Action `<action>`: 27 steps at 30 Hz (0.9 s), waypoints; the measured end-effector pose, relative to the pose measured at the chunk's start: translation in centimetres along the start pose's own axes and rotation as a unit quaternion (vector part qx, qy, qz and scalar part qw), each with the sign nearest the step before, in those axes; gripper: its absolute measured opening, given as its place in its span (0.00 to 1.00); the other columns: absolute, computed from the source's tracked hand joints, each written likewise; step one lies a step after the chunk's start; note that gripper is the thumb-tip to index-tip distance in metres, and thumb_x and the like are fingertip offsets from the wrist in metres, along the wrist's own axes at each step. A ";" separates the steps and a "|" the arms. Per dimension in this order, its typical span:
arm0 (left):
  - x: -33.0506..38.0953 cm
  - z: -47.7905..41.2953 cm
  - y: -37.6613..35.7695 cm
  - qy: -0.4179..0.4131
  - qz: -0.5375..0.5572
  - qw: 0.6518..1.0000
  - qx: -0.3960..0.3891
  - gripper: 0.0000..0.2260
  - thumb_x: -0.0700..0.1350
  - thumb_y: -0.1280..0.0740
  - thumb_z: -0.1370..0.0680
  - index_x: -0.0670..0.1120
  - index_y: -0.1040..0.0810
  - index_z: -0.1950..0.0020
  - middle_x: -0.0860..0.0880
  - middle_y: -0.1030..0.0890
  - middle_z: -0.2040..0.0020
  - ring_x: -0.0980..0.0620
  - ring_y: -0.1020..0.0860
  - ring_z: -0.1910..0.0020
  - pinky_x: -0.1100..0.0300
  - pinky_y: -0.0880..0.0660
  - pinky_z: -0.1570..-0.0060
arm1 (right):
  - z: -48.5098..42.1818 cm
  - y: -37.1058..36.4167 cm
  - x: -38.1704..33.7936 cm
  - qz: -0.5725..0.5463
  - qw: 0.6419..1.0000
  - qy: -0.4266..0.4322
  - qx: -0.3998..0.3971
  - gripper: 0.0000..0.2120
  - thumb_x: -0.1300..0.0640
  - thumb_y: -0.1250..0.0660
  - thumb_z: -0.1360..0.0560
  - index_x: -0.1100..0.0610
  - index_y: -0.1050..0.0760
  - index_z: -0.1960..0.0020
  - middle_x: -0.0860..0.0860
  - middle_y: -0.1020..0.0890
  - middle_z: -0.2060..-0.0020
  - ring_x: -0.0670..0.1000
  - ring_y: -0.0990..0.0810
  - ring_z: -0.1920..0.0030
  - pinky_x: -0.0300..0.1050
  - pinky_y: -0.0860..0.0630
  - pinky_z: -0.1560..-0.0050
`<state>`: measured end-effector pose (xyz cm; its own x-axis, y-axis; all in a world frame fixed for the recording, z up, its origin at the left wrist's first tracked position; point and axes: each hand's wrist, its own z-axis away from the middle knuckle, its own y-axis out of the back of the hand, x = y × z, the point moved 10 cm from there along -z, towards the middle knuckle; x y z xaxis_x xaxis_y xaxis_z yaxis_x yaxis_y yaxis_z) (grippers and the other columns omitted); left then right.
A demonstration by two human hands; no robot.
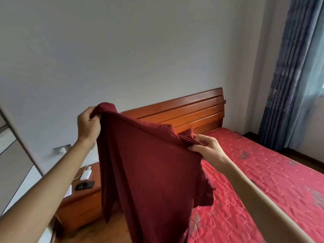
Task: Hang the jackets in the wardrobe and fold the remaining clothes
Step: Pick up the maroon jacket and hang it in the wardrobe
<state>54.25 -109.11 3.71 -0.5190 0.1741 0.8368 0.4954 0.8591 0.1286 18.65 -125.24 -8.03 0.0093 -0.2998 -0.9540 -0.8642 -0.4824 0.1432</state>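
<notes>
Dark red fabric garment [149, 165] hangs in the air over the edge of the red quilted bed [263, 172] — held up by both hands. The left hand [88, 125] grips one top corner, raised higher; the right hand [206, 148] pinches the other beside the wooden headboard [192, 109].

Soft daylight reached your view from the window [319, 67] at three o'clock, filtered through the blue curtain [287, 76]. The wall [122, 41] was evenly lit, greyish, with faint shadows. Wide-angle distortion bent the curtain and tilted the headboard [184, 111]. The dark red garment [149, 172] looked slightly soft.
</notes>
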 end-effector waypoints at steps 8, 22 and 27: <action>-2.1 -0.8 7.0 0.038 0.027 0.999 0.018 0.12 0.38 0.38 0.22 0.53 0.19 0.57 0.54 0.19 0.56 0.52 0.24 0.52 0.53 0.26 0.50 | 0.8 -9.9 -1.7 -0.248 0.955 -0.096 -0.133 0.14 0.70 0.34 0.36 0.54 0.35 0.66 0.52 0.32 0.72 0.47 0.33 0.76 0.37 0.38 0.76; -6.1 12.0 5.3 0.046 -0.226 0.952 -0.200 0.16 0.53 0.25 0.29 0.50 0.23 0.46 0.53 0.18 0.56 0.53 0.19 0.57 0.58 0.23 0.54 | -1.8 -26.4 -2.4 -0.131 0.981 -0.140 0.006 0.06 0.67 0.28 0.31 0.60 0.22 0.63 0.57 0.19 0.67 0.54 0.20 0.65 0.44 0.23 0.64; -10.0 12.9 6.9 0.055 -0.251 0.962 -0.093 0.20 0.55 0.31 0.24 0.45 0.26 0.37 0.51 0.19 0.49 0.51 0.19 0.49 0.68 0.25 0.50 | 0.2 -32.9 -4.7 -0.206 0.959 -0.159 -0.110 0.04 0.70 0.30 0.26 0.66 0.25 0.54 0.60 0.22 0.61 0.55 0.20 0.61 0.40 0.20 0.63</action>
<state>53.90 -98.70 -10.65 -0.6541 -0.3005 0.6942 0.3230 0.7189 0.6155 46.90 -107.78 -8.31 0.1420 0.2033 -0.9688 -0.6931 -0.6783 -0.2439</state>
